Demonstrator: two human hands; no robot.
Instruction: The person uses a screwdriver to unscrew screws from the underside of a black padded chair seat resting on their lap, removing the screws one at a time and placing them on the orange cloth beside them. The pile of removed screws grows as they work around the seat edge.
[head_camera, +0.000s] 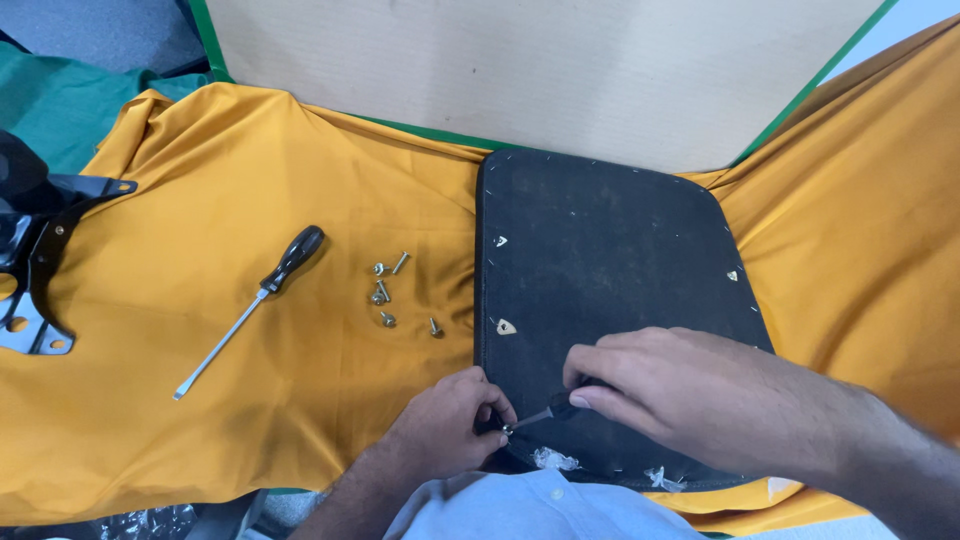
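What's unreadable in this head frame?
- Screwdriver handle: hidden inside the right hand.
- Screw at its tip: mostly covered by left hand fingers.
- Black seat panel near edge: hidden by both hands and shirt.
- Metal bracket: cut off by left edge.

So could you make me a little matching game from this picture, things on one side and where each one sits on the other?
Things:
1. long screwdriver
2. loose screws
3. black pad
4. metal bracket

Places:
A. at the far left edge of the orange cloth
B. under both hands, right of the middle
C. lying alone, left of the screws
D. scattered between the screwdriver and the pad

Pairs: 1-C, 2-D, 3-B, 4-A
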